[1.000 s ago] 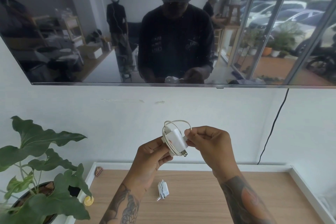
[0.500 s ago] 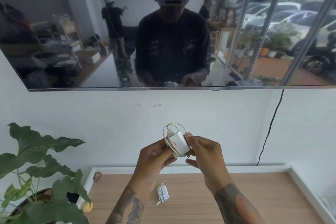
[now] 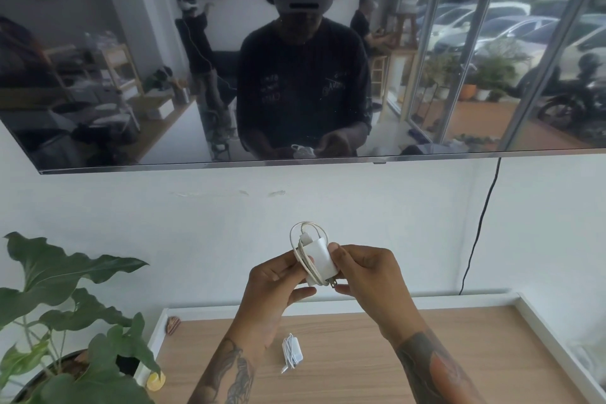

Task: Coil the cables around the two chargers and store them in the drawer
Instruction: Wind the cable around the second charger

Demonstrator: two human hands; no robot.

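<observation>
A charger with its cable looped round it is held above the back edge of the desk, between the left hand and the right hand. A second wound charger lies on the desk, nearer the left edge. A potted plant stands beyond that left edge. A television hangs on the wall behind.
</observation>
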